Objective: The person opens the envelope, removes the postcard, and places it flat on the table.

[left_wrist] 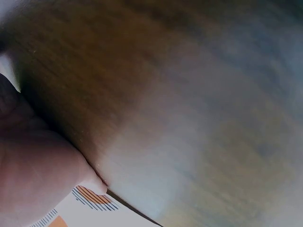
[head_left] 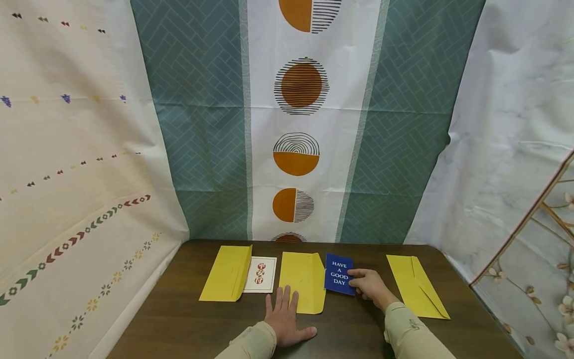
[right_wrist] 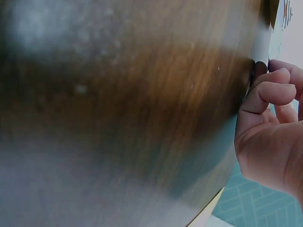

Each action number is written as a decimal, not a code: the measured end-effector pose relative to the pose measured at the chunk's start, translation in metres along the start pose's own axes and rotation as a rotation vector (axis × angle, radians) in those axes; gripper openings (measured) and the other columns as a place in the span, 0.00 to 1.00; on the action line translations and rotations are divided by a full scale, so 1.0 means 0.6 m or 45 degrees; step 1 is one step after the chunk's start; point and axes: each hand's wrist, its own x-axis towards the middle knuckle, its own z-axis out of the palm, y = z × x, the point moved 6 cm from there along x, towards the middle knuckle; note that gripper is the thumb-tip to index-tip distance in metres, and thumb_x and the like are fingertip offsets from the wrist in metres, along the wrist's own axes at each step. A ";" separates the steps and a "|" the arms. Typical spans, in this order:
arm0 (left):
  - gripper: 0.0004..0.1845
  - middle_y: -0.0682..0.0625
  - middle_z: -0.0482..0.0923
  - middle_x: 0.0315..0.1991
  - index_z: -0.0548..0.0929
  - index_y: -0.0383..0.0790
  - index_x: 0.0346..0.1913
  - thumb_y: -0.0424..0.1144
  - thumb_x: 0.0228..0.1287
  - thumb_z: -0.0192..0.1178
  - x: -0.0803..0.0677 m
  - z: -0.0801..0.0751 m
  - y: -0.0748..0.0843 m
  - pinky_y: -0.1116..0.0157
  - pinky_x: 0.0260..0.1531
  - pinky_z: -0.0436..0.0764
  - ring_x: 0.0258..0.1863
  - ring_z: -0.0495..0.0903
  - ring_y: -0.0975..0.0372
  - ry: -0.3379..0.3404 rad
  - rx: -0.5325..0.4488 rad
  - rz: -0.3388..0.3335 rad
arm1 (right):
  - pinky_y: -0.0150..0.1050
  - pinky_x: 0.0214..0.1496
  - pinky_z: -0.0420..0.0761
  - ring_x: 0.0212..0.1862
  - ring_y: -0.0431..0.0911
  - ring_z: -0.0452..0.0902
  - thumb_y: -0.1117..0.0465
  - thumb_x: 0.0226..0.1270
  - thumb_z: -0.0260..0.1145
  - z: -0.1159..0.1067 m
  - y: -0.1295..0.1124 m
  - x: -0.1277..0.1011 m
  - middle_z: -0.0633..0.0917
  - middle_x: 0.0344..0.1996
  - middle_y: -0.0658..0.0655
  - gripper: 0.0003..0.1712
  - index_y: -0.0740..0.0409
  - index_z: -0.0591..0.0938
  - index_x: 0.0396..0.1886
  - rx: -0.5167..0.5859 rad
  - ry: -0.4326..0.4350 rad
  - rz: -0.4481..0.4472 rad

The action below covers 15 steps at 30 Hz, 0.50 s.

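A blue card (head_left: 339, 273) printed "HAVE A GOOD DAY" lies on the dark wooden table (head_left: 188, 329). Its left side meets the right edge of the middle yellow envelope (head_left: 298, 279). With thumb and index finger, my right hand (head_left: 369, 286) pinches the card's right edge; in the right wrist view the other fingers (right_wrist: 272, 94) are curled close to the tabletop. My left hand (head_left: 285, 321) lies spread, its fingertips over the lower left part of the middle envelope. The left wrist view shows mainly blurred tabletop and part of the hand (left_wrist: 42, 175).
At the left, a white card with red print (head_left: 260, 274) sits partly under the edge of another yellow envelope (head_left: 226, 274). A third yellow envelope (head_left: 417, 286) is to the right of my right hand. Patterned cloths (head_left: 206, 149) hang behind the table.
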 end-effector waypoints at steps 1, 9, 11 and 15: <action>0.60 0.41 0.45 0.89 0.58 0.43 0.85 0.81 0.63 0.56 0.000 0.000 0.000 0.33 0.83 0.40 0.88 0.42 0.42 0.001 -0.001 0.001 | 0.35 0.27 0.70 0.28 0.46 0.74 0.65 0.74 0.68 -0.001 -0.001 -0.001 0.81 0.32 0.56 0.24 0.64 0.83 0.67 -0.006 -0.004 -0.008; 0.60 0.41 0.45 0.89 0.57 0.43 0.86 0.80 0.63 0.56 0.000 -0.002 0.001 0.33 0.83 0.39 0.88 0.42 0.42 0.005 -0.015 0.010 | 0.36 0.29 0.72 0.29 0.46 0.74 0.65 0.74 0.67 -0.013 0.002 -0.003 0.80 0.30 0.56 0.24 0.65 0.83 0.67 -0.025 0.006 -0.006; 0.60 0.41 0.44 0.89 0.57 0.43 0.86 0.80 0.63 0.56 0.000 -0.003 0.001 0.33 0.83 0.39 0.88 0.42 0.42 0.007 -0.014 0.012 | 0.36 0.28 0.71 0.28 0.46 0.74 0.65 0.74 0.67 -0.014 0.002 -0.003 0.80 0.28 0.55 0.24 0.65 0.83 0.67 -0.019 0.009 -0.011; 0.59 0.41 0.45 0.89 0.57 0.42 0.86 0.80 0.64 0.56 -0.003 -0.005 0.002 0.32 0.83 0.40 0.88 0.42 0.42 0.015 -0.019 0.017 | 0.35 0.28 0.70 0.28 0.46 0.74 0.65 0.74 0.67 -0.013 0.001 -0.004 0.80 0.28 0.56 0.23 0.65 0.83 0.67 -0.010 0.008 -0.012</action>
